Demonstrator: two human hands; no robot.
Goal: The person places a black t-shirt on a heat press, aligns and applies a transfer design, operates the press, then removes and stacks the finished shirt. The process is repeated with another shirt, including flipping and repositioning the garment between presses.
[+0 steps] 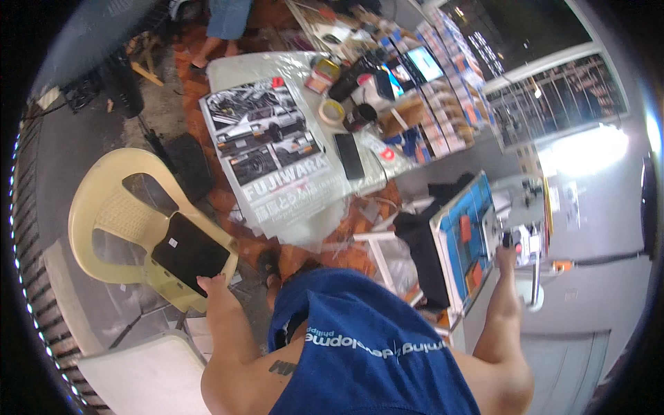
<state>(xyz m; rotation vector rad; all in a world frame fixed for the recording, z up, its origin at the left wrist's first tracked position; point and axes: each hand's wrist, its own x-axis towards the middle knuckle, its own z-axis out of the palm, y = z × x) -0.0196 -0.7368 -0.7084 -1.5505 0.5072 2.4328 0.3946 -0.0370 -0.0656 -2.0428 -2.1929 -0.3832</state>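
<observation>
At the left, my left hand [212, 283] is closed on the lower edge of a flat black panel [190, 252] with a small white label. That panel rests on the seat of a cream plastic armchair [114, 171]; my fingers under it are hidden. My right hand [507, 258] reaches out to the right and wraps round the black handle [508, 239] of a pale grey machine [519, 207]. Beside that arm a blue panel in a light frame [449, 225] stands tilted, with reddish blocks on it. Black cloth [418, 249] hangs by the frame.
Ahead, a plastic-covered table [235, 66] bears a car poster [266, 138], a black phone [348, 156], a tape roll [332, 111] and a dark cup [360, 116]. Behind stand a lit screen [424, 63] and stacked boxes [443, 117]. Another person's legs [225, 24] show at the far edge. A white table [142, 373] is lower left.
</observation>
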